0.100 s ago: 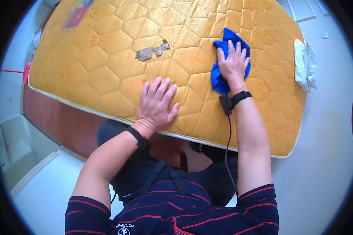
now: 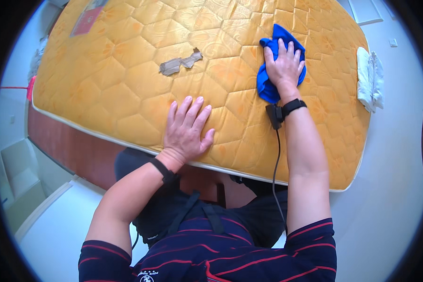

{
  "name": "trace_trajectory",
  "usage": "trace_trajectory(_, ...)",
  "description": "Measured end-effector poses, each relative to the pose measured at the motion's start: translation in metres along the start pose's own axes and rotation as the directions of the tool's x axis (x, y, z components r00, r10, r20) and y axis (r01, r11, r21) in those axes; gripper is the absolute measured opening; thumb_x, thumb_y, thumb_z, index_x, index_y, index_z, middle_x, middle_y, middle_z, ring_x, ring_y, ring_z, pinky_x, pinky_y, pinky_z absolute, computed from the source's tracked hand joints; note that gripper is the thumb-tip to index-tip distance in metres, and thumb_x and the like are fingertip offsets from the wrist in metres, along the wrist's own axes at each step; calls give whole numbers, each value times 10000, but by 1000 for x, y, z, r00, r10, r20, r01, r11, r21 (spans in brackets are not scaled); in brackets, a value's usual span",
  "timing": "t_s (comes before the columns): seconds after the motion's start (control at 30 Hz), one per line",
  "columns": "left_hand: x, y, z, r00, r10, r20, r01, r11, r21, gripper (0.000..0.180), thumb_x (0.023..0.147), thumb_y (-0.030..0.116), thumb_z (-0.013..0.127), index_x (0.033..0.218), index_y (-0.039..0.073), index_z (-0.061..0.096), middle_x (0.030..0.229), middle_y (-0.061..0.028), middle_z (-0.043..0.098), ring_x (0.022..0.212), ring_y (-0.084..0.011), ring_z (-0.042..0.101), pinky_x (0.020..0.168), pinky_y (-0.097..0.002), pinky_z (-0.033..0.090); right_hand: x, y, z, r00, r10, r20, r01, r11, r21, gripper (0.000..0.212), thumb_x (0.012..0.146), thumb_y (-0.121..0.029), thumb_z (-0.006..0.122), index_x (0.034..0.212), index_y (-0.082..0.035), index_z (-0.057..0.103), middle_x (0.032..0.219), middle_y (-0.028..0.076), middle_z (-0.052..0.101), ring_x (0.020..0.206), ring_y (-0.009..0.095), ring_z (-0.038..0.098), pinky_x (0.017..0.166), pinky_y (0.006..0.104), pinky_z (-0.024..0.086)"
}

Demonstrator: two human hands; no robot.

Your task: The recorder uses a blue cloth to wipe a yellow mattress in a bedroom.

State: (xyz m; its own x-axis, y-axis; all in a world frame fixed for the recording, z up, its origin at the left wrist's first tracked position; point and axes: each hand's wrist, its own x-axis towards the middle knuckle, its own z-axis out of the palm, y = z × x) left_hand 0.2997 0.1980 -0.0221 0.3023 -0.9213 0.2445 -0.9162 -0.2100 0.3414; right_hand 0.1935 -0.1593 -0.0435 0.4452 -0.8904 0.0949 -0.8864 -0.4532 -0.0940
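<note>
My left hand [image 2: 187,128] lies flat on the near edge of the yellow quilted mattress [image 2: 127,89], fingers spread, with nothing in it. Farther out to the right, my right hand [image 2: 284,65] presses palm down on a crumpled blue cloth [image 2: 268,89]. Its fingers are stretched out over the cloth, which pokes out beyond the fingertips and to the left of the hand. Two torn bits of corrugated cardboard [image 2: 170,66] rest on the mattress between the hands, a little farther off than the left one.
A folded white cloth [image 2: 369,80] lies at the mattress's right edge. A red label panel [image 2: 88,21] shows at the far left. Something pink [image 2: 31,88] touches the left edge. A black cable [image 2: 276,164] runs down from a device at my right wrist.
My right hand and the blue cloth have slid slightly away from me and to the right. The left hand stays in place on the mattress.
</note>
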Motion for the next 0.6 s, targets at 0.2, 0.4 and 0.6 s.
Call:
trace_trajectory(0.2,-3,-6,1,999,-28,44,28,1000,3,673,889,392,752,1505,150,631,1640,-134,538,1557,-368,438,1317,-586,250,59,-13,16,999,16,-47,-15,1000,14,813,1062,-734,436,1725,-264,426,1828,115,309,1679,395,258,1358,618,143)
trace_trajectory(0.4,-1,-4,4,999,-12,31,12,1000,1,665,902,403,735,1514,165,626,1641,-131,534,1566,-363,433,1315,-588,252,84,-29,15,998,33,-58,-32,999,29,781,1070,-735,422,1698,-274,479,1810,96,356,1663,377,301,1349,618,159)
trace_trajectory(0.6,-3,-4,4,1000,-9,-19,9,1000,2,659,899,399,737,1506,164,630,1637,-133,538,1561,-359,441,1311,-590,260,24,-75,10,978,-193,-79,202,971,124,674,1084,-655,491,1642,-282,554,1765,99,435,1642,386,335,1332,662,195)
